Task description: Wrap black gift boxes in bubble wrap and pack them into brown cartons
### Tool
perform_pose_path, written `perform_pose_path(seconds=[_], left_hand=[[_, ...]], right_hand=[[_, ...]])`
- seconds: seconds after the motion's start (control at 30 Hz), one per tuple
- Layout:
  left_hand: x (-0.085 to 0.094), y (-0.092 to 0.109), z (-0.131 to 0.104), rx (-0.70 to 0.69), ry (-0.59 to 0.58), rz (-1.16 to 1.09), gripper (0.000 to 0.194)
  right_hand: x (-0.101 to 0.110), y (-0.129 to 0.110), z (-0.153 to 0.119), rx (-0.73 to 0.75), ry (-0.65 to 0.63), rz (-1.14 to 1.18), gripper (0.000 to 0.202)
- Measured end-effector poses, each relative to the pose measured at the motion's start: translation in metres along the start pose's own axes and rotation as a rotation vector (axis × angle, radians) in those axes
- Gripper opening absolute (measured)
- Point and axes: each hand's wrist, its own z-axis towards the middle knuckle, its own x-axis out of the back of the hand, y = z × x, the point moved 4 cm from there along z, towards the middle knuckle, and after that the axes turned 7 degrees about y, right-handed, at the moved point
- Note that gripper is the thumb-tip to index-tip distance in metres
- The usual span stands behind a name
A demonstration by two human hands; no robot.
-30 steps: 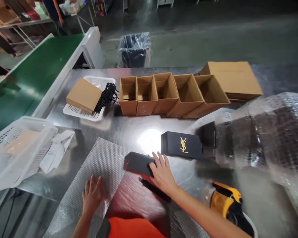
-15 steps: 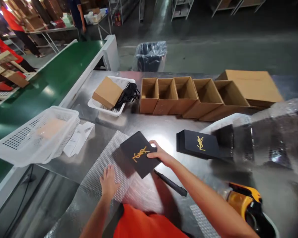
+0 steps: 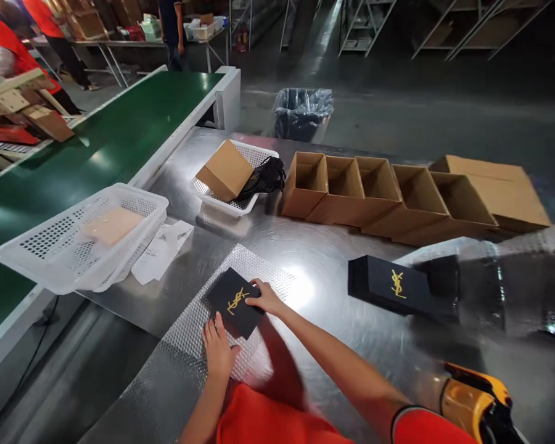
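Note:
My right hand [image 3: 266, 298] grips the right corner of a black box [image 3: 229, 293] with a gold YSL logo, thumb on top. The box is over a sheet of bubble wrap [image 3: 194, 327] and looks to be resting on it. Beside its lower left edge, my left hand [image 3: 219, 348] lies open on the wrap, fingertips at the box's edge; whether they touch it I cannot tell. Farther right on the metal table [image 3: 314, 345] sits another black box [image 3: 393, 283] with the same gold logo, its right end partly covered by a roll of clear bubble wrap [image 3: 504, 283].
Several open cardboard boxes [image 3: 379, 213] stand in a row at the back. A white basket [image 3: 234, 208] holds a carton and black pouches. White baskets [image 3: 65, 259] and paper [image 3: 161, 251] are left, near the green conveyor [image 3: 120, 132]. An orange tape dispenser [image 3: 467, 404] is at lower right.
My right hand has brought the black box down and left onto the bubble wrap. My left hand is now at its edge. The black pen-like tool is no longer visible. The camera view has shifted.

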Motion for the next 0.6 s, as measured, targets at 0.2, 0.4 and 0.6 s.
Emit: perform_pose_path(seconds=[0.2,0.4,0.6], left_hand=[[0.029,0.008,0.01,-0.021,0.033,-0.042,0.1],[0.05,0.031,0.043,-0.374,-0.181,0.105,0.064],[0.056,0.042,0.063,-0.469,-0.335,0.206,0.063]], right_hand=[[0.024,-0.019,0.013,0.13,0.104,-0.358,0.049],[0.065,-0.007,0.059,0.017,0.3,-0.46,0.035],[0.077,-0.009,0.079,0.137,0.124,-0.433,0.008]])
